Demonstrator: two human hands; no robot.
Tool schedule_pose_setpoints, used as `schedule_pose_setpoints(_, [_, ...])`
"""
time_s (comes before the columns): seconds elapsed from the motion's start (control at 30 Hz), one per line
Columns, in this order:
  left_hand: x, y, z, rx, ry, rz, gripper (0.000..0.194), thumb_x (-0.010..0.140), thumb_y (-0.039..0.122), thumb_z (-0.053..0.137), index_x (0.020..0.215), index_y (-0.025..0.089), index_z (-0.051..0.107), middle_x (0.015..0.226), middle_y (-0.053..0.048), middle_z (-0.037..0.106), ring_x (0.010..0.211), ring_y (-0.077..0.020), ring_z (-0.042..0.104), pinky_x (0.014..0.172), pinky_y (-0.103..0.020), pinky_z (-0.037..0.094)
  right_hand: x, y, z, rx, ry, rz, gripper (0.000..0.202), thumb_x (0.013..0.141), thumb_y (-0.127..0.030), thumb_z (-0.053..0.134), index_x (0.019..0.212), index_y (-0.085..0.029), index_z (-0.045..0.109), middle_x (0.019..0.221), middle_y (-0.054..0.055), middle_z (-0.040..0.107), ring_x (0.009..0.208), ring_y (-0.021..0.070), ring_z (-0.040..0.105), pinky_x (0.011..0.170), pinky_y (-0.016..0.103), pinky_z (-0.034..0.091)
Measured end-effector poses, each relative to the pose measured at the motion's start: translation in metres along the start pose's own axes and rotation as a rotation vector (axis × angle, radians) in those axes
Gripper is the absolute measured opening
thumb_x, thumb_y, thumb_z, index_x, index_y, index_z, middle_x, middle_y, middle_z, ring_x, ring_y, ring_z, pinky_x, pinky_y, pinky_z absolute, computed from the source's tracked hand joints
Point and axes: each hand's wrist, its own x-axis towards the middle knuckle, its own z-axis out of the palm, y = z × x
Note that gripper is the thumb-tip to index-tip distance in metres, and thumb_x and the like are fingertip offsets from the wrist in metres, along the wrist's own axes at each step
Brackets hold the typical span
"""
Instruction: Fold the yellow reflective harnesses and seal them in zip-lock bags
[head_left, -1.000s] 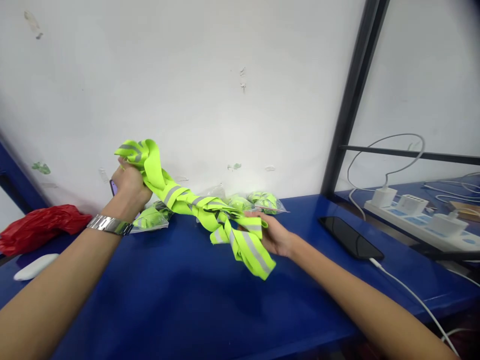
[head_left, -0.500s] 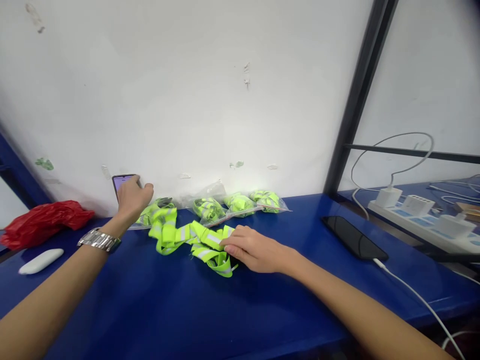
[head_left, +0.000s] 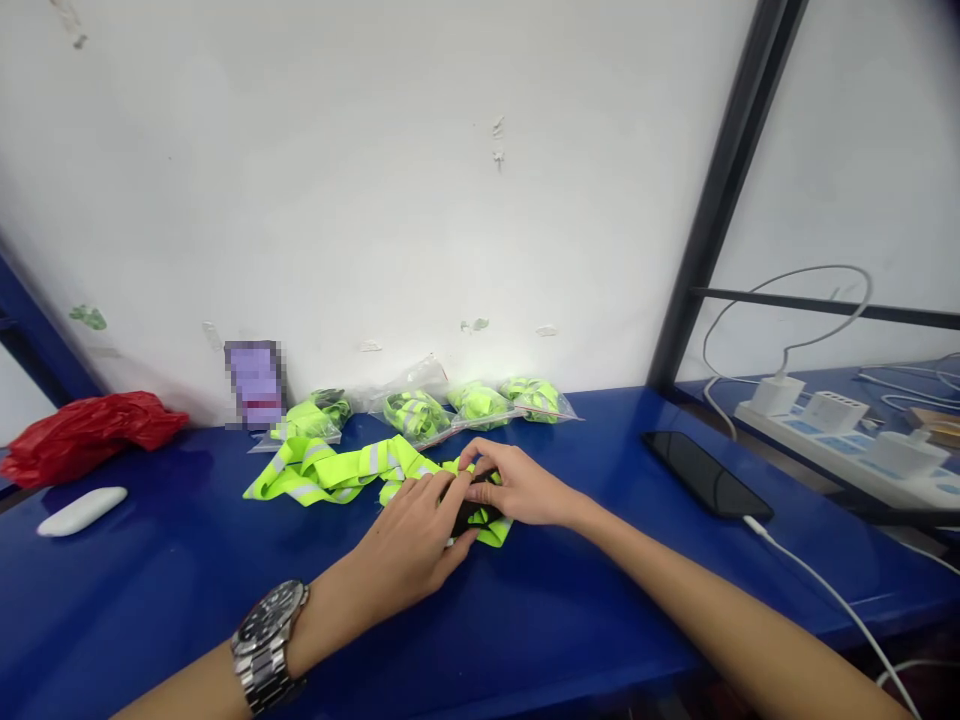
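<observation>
A long fluorescent yellow-green reflective strap (head_left: 337,470) with silver bands lies in loose folds across the blue table. At its right end, my left hand (head_left: 420,530) and my right hand (head_left: 517,485) meet, both with fingers closed on the bunched strap and its black part (head_left: 480,512). The fingers partly hide what lies between them. A wristwatch (head_left: 268,630) is on my left wrist. Behind the strap, along the wall, lie clear plastic bags with coiled straps inside, among them one bag (head_left: 414,415) near the middle.
A phone (head_left: 256,385) with a blurred screen leans on the wall. To the left are a red plastic bag (head_left: 97,430) and a white oval object (head_left: 82,511). On the right, a black phone (head_left: 705,472) is plugged into a white cable, near a power strip (head_left: 847,440).
My left hand has left the leaning phone and come down right to the strap beside my right hand. The strap's left end now spreads further left; its black part shows between my hands.
</observation>
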Motion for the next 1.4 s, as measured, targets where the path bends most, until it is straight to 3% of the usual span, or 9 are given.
schedule_pose_setpoints(0.13, [-0.005, -0.021, 0.005, -0.067, 0.000, 0.055, 0.062, 0.086, 0.036, 0.059, 0.138, 0.018, 0.030, 0.123, -0.015, 0.056, 0.112, -0.0297, 0.055, 0.092, -0.045, 0.049, 0.000, 0.000, 0.003, 0.010, 0.069, 0.010, 0.018, 0.086, -0.031, 0.058, 0.097, -0.020, 0.048, 0.080, 0.000, 0.064, 0.071, 0.0146, 0.059, 0.061, 0.024, 0.041])
schedule_pose_setpoints(0.27, [-0.010, -0.030, -0.001, -0.100, 0.004, 0.052, 0.044, 0.086, 0.029, 0.059, 0.124, 0.017, 0.039, 0.115, -0.013, 0.060, 0.102, -0.0253, 0.062, 0.083, -0.038, 0.054, -0.005, -0.011, 0.000, -0.280, 0.051, -0.164, 0.019, 0.085, -0.022, 0.053, 0.104, -0.020, 0.049, 0.095, 0.004, 0.062, 0.085, 0.0172, 0.058, 0.073, 0.029, 0.044])
schedule_pose_setpoints(0.47, [-0.008, -0.033, -0.004, -0.005, 0.208, 0.219, 0.050, 0.085, 0.026, 0.057, 0.128, 0.012, 0.036, 0.111, -0.016, 0.063, 0.100, -0.0258, 0.065, 0.081, -0.037, 0.057, -0.007, -0.024, 0.004, -0.767, 0.027, -0.187, 0.024, 0.079, -0.024, 0.057, 0.102, -0.017, 0.056, 0.104, 0.009, 0.057, 0.093, 0.0232, 0.055, 0.071, 0.032, 0.046])
schedule_pose_setpoints(0.63, [-0.001, -0.025, -0.005, 0.116, 0.319, 0.328, 0.030, 0.087, 0.015, 0.048, 0.116, 0.013, 0.045, 0.087, -0.008, 0.068, 0.074, -0.0200, 0.068, 0.064, -0.031, 0.057, -0.004, -0.031, 0.011, -0.978, -0.051, -0.129, 0.021, 0.082, -0.025, 0.059, 0.100, -0.014, 0.056, 0.100, 0.010, 0.056, 0.084, 0.0238, 0.059, 0.062, 0.031, 0.046])
schedule_pose_setpoints(0.73, [0.000, -0.024, -0.005, 0.128, 0.262, 0.303, 0.027, 0.089, 0.020, 0.049, 0.115, 0.014, 0.047, 0.089, -0.009, 0.067, 0.077, -0.0203, 0.067, 0.067, -0.032, 0.057, -0.007, -0.030, 0.011, -1.005, -0.067, -0.128, 0.022, 0.085, -0.021, 0.054, 0.106, -0.012, 0.052, 0.101, 0.011, 0.055, 0.077, 0.0216, 0.060, 0.057, 0.031, 0.044])
schedule_pose_setpoints(0.87, [-0.003, -0.030, -0.007, 0.141, 0.112, 0.241, 0.054, 0.087, 0.038, 0.057, 0.130, 0.012, 0.039, 0.108, -0.015, 0.062, 0.095, -0.0271, 0.063, 0.078, -0.041, 0.056, -0.010, -0.025, 0.006, -0.967, -0.073, -0.086, 0.021, 0.087, -0.019, 0.048, 0.106, -0.012, 0.051, 0.100, 0.010, 0.055, 0.071, 0.0195, 0.059, 0.058, 0.030, 0.041])
schedule_pose_setpoints(0.97, [-0.005, -0.033, -0.008, 0.214, 0.072, 0.231, 0.060, 0.086, 0.026, 0.058, 0.137, 0.011, 0.031, 0.114, -0.017, 0.059, 0.102, -0.0300, 0.060, 0.084, -0.044, 0.053, -0.011, -0.021, 0.003, -0.852, -0.080, -0.059, 0.016, 0.086, -0.020, 0.046, 0.100, -0.015, 0.052, 0.099, 0.008, 0.055, 0.070, 0.0169, 0.057, 0.063, 0.030, 0.040])
schedule_pose_setpoints(1.17, [-0.008, -0.038, -0.006, 0.145, 0.113, 0.269, 0.058, 0.088, 0.022, 0.050, 0.141, 0.013, 0.026, 0.113, -0.016, 0.059, 0.100, -0.0281, 0.059, 0.084, -0.043, 0.052, -0.008, -0.023, 0.003, -0.706, -0.077, -0.032, 0.021, 0.083, -0.022, 0.047, 0.101, -0.016, 0.054, 0.093, 0.006, 0.054, 0.069, 0.0156, 0.052, 0.064, 0.029, 0.036])
schedule_pose_setpoints(1.4, [-0.012, -0.046, 0.001, 0.016, 0.195, 0.157, 0.061, 0.083, 0.017, 0.051, 0.140, 0.015, 0.030, 0.111, -0.015, 0.059, 0.099, -0.0273, 0.059, 0.083, -0.042, 0.052, -0.005, -0.018, -0.004, -0.594, 0.020, -0.067, 0.033, 0.081, -0.022, 0.053, 0.113, -0.018, 0.054, 0.093, 0.006, 0.056, 0.076, 0.0176, 0.055, 0.067, 0.029, 0.040])
